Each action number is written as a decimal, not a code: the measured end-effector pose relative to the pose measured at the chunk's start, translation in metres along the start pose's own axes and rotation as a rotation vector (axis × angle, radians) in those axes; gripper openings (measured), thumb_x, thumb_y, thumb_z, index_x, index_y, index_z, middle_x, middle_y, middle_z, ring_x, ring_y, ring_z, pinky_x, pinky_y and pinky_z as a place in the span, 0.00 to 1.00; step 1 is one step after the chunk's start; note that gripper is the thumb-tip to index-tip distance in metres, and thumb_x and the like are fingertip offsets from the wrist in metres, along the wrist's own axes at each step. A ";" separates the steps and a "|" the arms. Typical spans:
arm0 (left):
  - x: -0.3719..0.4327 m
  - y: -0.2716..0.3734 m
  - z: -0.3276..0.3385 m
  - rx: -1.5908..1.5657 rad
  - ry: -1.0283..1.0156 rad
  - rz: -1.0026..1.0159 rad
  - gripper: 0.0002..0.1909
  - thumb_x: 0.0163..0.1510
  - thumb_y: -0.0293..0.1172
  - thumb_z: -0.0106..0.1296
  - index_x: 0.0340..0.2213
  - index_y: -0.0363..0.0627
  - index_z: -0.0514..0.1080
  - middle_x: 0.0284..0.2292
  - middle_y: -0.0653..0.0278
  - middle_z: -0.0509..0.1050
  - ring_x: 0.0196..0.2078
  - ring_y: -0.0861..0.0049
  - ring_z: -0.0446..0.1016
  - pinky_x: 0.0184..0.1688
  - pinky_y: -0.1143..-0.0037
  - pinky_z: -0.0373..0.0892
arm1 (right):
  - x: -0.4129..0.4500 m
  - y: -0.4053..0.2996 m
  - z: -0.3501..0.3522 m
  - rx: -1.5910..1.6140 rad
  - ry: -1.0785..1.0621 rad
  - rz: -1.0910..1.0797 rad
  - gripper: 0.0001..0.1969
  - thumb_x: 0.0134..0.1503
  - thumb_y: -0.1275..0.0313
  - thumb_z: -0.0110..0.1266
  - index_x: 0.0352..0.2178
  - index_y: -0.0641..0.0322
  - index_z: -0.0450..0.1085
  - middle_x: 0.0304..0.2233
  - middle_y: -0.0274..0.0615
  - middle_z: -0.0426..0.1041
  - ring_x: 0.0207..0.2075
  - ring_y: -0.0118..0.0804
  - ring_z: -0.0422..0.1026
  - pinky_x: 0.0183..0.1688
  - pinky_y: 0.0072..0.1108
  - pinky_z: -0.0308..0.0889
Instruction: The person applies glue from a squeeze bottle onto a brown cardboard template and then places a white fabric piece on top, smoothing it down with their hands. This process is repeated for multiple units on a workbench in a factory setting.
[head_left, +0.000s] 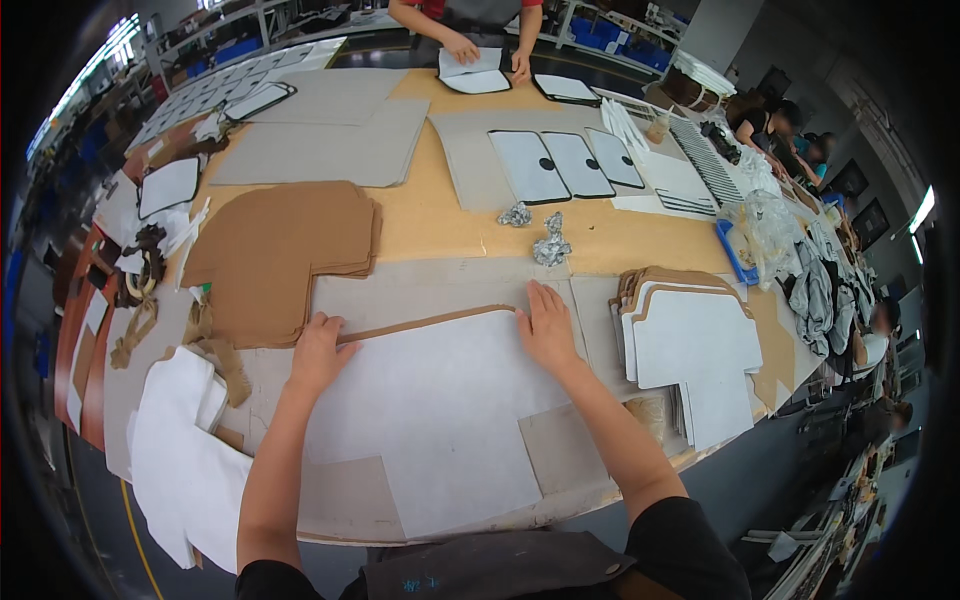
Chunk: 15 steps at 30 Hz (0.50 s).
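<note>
A T-shaped white sheet (427, 405) lies flat before me, with a narrow brown strip (427, 322) along its far edge. My left hand (319, 352) rests at the strip's left end, fingertips near the corner. At the right end, my right hand (547, 326) touches the sheet's far corner with its fingers spread. Beyond my left hand lies a stack of brown T-shaped pieces (285, 255). To the right sits a stack of white pieces with brown edges (694, 337). Soft white pieces (172, 450) hang over the table's near left edge.
Crumpled foil lumps (551, 244) lie beyond my right hand. Farther off are black-edged white panels (532, 165), grey board sheets (322, 150) and a blue tray (735, 251). A co-worker's hands (461, 49) handle a panel across the table. Grey fabric (814, 292) is heaped at right.
</note>
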<state>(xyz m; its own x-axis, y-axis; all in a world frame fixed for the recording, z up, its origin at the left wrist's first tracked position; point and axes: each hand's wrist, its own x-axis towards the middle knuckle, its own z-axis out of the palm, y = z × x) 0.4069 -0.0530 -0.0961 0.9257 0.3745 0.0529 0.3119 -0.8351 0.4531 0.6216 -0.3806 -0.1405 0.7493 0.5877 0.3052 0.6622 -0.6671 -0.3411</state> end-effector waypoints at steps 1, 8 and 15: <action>0.005 0.000 -0.005 -0.048 -0.073 -0.056 0.21 0.47 0.30 0.64 0.43 0.34 0.76 0.37 0.52 0.76 0.39 0.57 0.75 0.45 0.64 0.71 | 0.001 -0.001 -0.006 0.049 -0.009 0.009 0.27 0.62 0.64 0.50 0.58 0.71 0.61 0.59 0.55 0.63 0.63 0.56 0.57 0.63 0.40 0.54; -0.015 0.002 -0.030 -0.496 0.091 0.099 0.11 0.49 0.27 0.64 0.35 0.35 0.78 0.26 0.63 0.75 0.26 0.76 0.72 0.29 0.76 0.68 | -0.011 0.005 -0.042 0.414 -0.100 0.249 0.34 0.52 0.60 0.64 0.55 0.70 0.64 0.48 0.55 0.72 0.51 0.52 0.70 0.54 0.35 0.66; -0.079 -0.024 -0.032 -0.636 -0.007 -0.178 0.27 0.50 0.21 0.60 0.52 0.35 0.70 0.21 0.69 0.71 0.23 0.86 0.67 0.28 0.81 0.65 | -0.033 0.021 -0.051 0.572 -0.229 0.469 0.38 0.48 0.65 0.67 0.60 0.62 0.61 0.49 0.59 0.73 0.52 0.49 0.73 0.51 0.31 0.69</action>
<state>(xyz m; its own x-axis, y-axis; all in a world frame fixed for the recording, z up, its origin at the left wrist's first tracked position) 0.3193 -0.0500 -0.0830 0.8738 0.4805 -0.0756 0.2748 -0.3595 0.8917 0.6106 -0.4374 -0.1128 0.8926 0.4234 -0.1549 0.1270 -0.5657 -0.8148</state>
